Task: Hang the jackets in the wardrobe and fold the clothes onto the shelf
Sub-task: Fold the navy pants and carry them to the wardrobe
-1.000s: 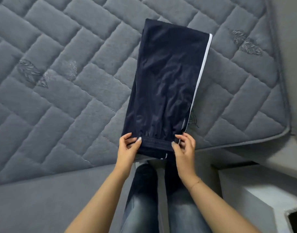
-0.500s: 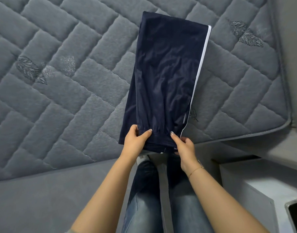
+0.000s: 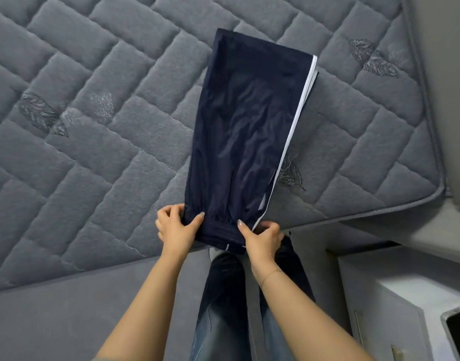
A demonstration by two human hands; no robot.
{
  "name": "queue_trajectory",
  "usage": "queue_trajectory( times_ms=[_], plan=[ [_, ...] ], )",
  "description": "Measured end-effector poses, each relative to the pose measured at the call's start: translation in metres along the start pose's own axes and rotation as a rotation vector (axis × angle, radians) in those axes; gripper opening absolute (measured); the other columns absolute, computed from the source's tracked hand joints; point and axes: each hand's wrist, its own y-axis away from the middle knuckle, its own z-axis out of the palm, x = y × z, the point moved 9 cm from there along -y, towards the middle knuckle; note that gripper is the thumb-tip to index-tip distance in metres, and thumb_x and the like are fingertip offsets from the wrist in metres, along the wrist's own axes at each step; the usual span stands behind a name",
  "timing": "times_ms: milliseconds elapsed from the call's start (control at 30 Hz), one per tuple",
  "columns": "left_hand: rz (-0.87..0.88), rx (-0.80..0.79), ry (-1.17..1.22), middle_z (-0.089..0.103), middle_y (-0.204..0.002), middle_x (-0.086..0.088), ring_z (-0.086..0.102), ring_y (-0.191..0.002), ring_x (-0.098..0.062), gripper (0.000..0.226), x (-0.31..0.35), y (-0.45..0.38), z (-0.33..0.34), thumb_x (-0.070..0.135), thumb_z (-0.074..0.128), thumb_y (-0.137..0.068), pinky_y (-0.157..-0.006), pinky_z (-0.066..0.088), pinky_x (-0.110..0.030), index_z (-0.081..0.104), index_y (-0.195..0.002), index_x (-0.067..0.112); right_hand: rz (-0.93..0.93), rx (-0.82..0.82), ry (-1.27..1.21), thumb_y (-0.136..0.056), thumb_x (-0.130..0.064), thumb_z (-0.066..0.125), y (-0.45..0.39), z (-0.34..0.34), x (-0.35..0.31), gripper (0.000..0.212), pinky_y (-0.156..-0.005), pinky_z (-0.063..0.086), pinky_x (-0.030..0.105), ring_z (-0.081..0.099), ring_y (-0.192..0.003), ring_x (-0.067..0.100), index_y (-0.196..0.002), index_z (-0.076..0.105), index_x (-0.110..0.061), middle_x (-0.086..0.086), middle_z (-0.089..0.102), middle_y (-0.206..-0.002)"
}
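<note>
With the navy trousers [image 3: 249, 136] lying folded lengthwise on the mattress [image 3: 93, 152] at frame centre, the left hand [image 3: 175, 227] and right hand [image 3: 262, 237] each pinch a near corner, so lifting both evenly should fold it squarely.

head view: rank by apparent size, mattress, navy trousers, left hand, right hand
1. mattress
2. navy trousers
3. left hand and right hand: look alike, no ranking; each grips the trousers' near end.
</note>
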Motion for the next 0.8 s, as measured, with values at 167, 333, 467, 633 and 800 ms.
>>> queue_trajectory(
  times_ms=[167,333,467,633,800],
  plan=[
    [-0.197,-0.276,0.431,0.071,-0.104,0.004,0.067,-0.104,-0.018,0.022,-0.013,0.016,0.017,0.033,0.071,-0.089,-0.076,0.051,-0.023,0.064,-0.105,0.019,0.119,-0.252,-0.284,-0.085,-0.023,0.077,0.006,0.015,0.014,0.031,-0.080,0.055,0.028,0.066,-0.091,0.018,-0.108,0.062,-0.008,0.011,0.070,-0.108],
    [-0.308,-0.365,0.451,0.074,-0.092,-0.001,0.070,-0.093,-0.022,0.028,-0.014,0.052,-0.001,0.033,0.077,-0.083,-0.077,0.054,-0.031,0.065,-0.096,0.010,0.276,-0.407,-0.376,-0.082,-0.022,0.078,0.034,-0.006,0.028,0.029,-0.066,0.056,0.024,0.073,-0.082,0.017,-0.102,0.071,-0.002,0.012,0.076,-0.100],
    [-0.368,-0.305,0.623,0.072,-0.103,-0.005,0.072,-0.088,-0.017,0.057,0.021,0.074,-0.028,0.031,0.079,-0.081,-0.068,0.055,-0.031,0.041,-0.124,0.029,0.306,-0.369,-0.560,-0.080,-0.017,0.079,0.055,-0.036,0.002,0.041,-0.084,0.058,0.037,0.071,-0.096,0.026,-0.115,0.064,0.000,0.016,0.073,-0.108],
    [-0.326,-0.319,0.873,0.061,-0.092,-0.005,0.061,-0.073,-0.013,0.026,0.141,0.035,-0.043,0.010,0.060,-0.093,-0.046,0.052,-0.022,0.048,-0.112,0.021,0.201,-0.390,-0.600,-0.087,-0.010,0.070,0.036,-0.066,-0.116,0.021,-0.044,0.050,0.023,0.064,-0.068,0.020,-0.105,0.060,-0.006,0.015,0.067,-0.093],
    [-0.325,-0.487,1.230,0.058,-0.124,-0.022,0.062,-0.116,-0.032,0.024,0.267,-0.021,-0.024,0.025,0.056,-0.099,-0.081,0.060,-0.041,0.054,-0.118,0.010,0.299,-0.469,-0.999,-0.099,-0.011,0.055,-0.027,-0.065,-0.239,0.022,-0.066,0.061,0.038,0.068,-0.087,0.039,-0.116,0.052,0.002,0.026,0.061,-0.101]
  ],
)
